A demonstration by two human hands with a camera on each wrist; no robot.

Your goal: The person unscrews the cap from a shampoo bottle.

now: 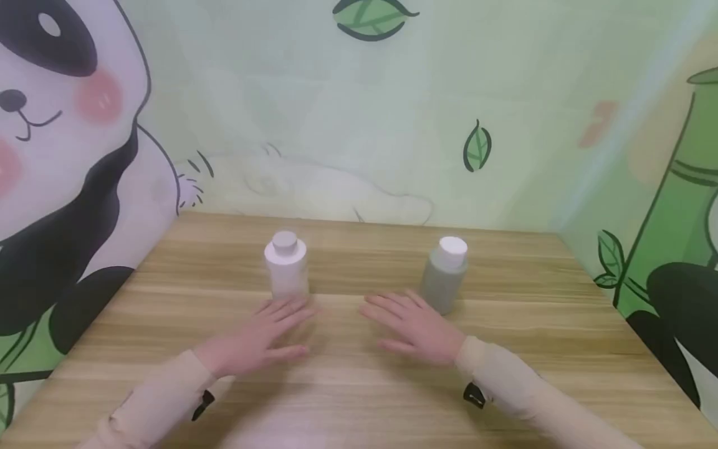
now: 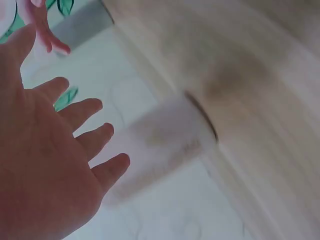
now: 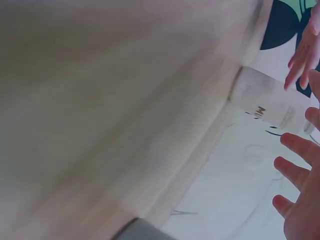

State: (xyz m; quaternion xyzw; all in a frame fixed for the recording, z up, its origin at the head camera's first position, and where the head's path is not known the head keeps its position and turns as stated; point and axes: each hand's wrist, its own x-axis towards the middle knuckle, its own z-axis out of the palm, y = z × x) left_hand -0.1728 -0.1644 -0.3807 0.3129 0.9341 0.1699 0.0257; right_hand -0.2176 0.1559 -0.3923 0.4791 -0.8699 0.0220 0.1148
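Observation:
A white bottle [image 1: 288, 268] with a white cap stands upright on the left part of the wooden table. To its right, apart from it, stands a grey bottle [image 1: 442, 284] with a white cap. My left hand [image 1: 260, 337] hovers on the near side of the white bottle, fingers straight and spread, holding nothing. In front of the grey bottle is my right hand [image 1: 417, 327], also with extended fingers and nothing in them. The left wrist view has the white bottle [image 2: 160, 145] blurred beyond the fingers. Lettering on the white bottle [image 3: 262, 97] partly shows in the right wrist view.
The wooden table [image 1: 359, 399] meets a pale green wall [image 1: 314, 93] at its back edge. Painted on the backdrop are a panda [image 1: 45, 156], leaves and bamboo [image 1: 667, 206]. A dark strap piece [image 1: 474, 395] hangs below the right wrist, another [image 1: 203, 405] below the left.

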